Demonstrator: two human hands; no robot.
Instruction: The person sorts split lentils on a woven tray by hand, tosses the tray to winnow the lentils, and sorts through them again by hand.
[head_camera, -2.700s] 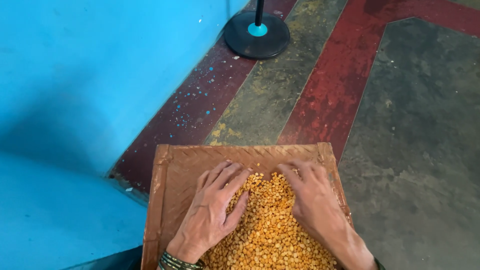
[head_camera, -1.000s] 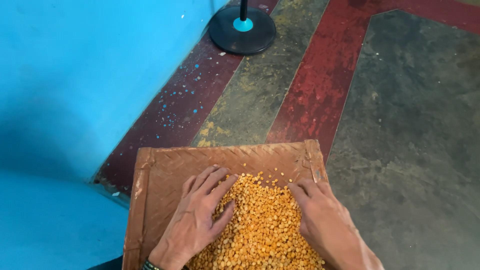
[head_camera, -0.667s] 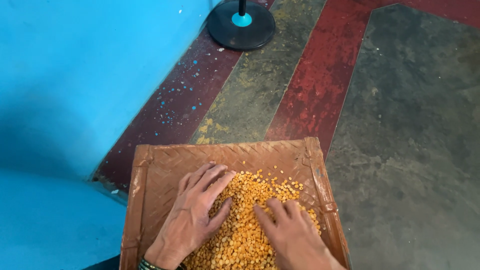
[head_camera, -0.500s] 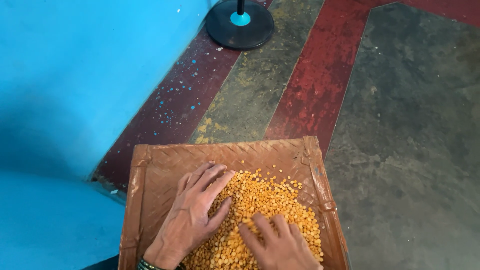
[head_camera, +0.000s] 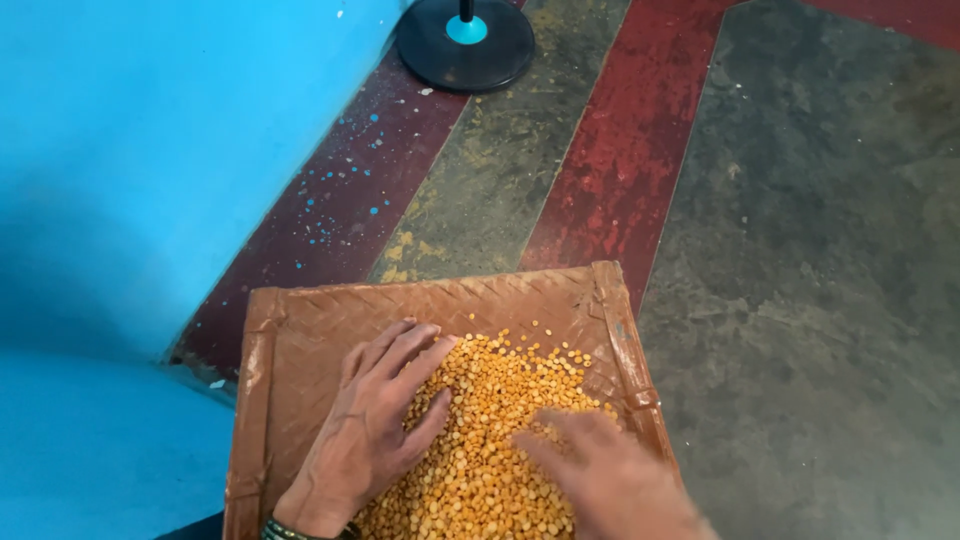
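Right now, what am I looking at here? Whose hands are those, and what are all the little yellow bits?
The picture comes from a camera worn on a person's head, looking down, so the hands are that person's own. The left hand lies flat and spread on a heap of small yellow split grains. The right hand is blurred; it also rests on the heap. Neither hand grips anything. The grains sit in a brown woven tray above a red and grey painted floor. A blue wall stands on the left, and a round black stand base is farther off.
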